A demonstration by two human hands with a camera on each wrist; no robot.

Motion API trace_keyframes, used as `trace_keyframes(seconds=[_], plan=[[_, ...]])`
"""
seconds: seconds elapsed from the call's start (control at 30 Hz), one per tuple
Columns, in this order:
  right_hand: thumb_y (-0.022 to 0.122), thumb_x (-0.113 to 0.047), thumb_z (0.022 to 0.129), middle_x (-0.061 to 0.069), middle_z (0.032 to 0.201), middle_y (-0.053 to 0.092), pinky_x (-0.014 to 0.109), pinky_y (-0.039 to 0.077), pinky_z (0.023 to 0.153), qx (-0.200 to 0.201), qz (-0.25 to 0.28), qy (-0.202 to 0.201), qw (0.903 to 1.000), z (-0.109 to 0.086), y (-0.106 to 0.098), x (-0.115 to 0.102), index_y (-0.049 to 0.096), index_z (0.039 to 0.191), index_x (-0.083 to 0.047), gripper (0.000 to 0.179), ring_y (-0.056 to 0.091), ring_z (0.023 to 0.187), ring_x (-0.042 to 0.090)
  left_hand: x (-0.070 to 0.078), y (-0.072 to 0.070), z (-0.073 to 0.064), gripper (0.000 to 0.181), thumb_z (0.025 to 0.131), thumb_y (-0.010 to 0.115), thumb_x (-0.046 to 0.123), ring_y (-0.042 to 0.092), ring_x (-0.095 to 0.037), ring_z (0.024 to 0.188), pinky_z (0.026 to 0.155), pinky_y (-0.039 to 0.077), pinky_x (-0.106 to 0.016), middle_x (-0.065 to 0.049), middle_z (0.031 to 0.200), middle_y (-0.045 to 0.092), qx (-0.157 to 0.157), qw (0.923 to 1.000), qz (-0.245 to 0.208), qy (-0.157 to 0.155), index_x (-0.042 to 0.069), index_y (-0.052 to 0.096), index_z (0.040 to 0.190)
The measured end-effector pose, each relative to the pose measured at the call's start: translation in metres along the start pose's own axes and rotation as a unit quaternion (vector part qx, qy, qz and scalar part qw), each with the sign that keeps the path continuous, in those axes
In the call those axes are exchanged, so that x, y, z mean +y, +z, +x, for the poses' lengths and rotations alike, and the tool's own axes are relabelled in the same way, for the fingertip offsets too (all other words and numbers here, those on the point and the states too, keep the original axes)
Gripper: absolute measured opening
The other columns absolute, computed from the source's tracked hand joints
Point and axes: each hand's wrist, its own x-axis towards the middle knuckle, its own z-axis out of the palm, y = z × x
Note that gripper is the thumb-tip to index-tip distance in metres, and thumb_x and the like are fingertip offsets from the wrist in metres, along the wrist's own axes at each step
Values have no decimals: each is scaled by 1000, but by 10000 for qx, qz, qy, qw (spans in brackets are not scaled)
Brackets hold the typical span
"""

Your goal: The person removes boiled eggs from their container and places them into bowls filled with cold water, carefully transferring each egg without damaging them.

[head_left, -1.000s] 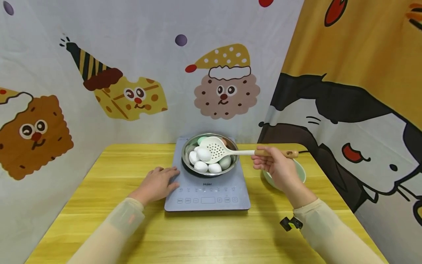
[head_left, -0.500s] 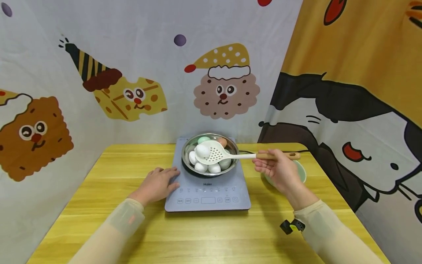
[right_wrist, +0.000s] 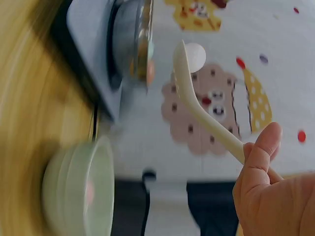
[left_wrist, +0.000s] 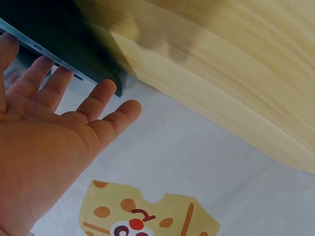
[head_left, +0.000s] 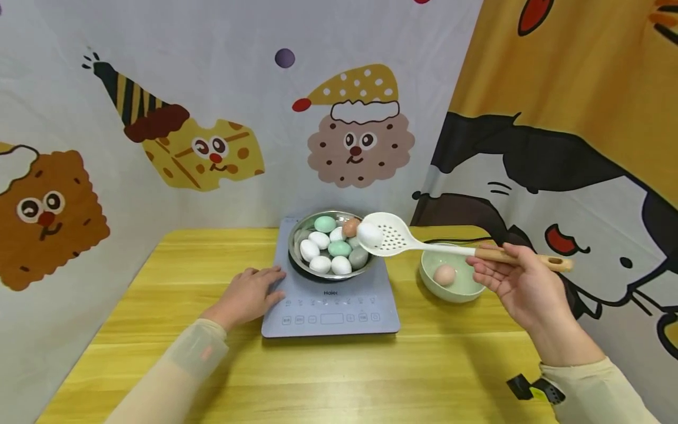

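Observation:
My right hand (head_left: 529, 288) holds a white slotted spoon (head_left: 394, 235) by its wooden handle. A white egg (head_left: 370, 235) lies in the spoon's bowl, at the right rim of a steel pan (head_left: 292, 259); in the right wrist view the spoon (right_wrist: 206, 120) is seen side-on with the egg (right_wrist: 197, 57) on it. White, green, grey and brown eggs fill the pan, which stands on a Haier induction cooker (head_left: 331, 306). My left hand (head_left: 246, 297) rests at the cooker's left edge with fingers extended. To the right, a pale green bowl (head_left: 458, 294) contains one pinkish egg (head_left: 444, 274).
The cooker sits on a yellow wooden table (head_left: 318, 383). A black cord (head_left: 455, 239) runs along the back behind the green bowl. A cartoon-printed curtain (head_left: 238, 70) hangs directly behind the table.
The slotted spoon has moved right with the white egg on it, from over the pan's middle to its right rim. The right hand moved right, revealing the green bowl. My left hand stays put.

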Motion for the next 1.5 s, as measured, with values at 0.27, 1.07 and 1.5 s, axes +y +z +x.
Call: trace_keyframes(seconds=[0.27,1.07,1.5], plan=[[51,-26,115,15,104,84,40,68,75,1131,-78,-422,9927,-44,-69,-11,79,110,-3,36,83,94,26,-2,0,0,56,106,66,40,52,-56,140,115,42,-72,-12,164,53,53,10000,-11,34,13,59,154],[63,-27,109,1,91,83,29,65,64,2989,-1641,-1217,9322,-54,-68,8,78,111,-15,19,81,74,13,-1,2,0,55,107,66,37,55,-53,139,112,47,-69,-14,165,51,-10,9999,-162,52,11,58,155],[61,-23,110,-7,98,83,22,64,70,2523,-3505,-1561,8883,-59,-37,22,73,130,-1,31,80,73,10,0,2,0,55,108,65,36,53,-54,142,114,45,-70,-14,166,50,-44,9996,-271,1,11,57,155]])
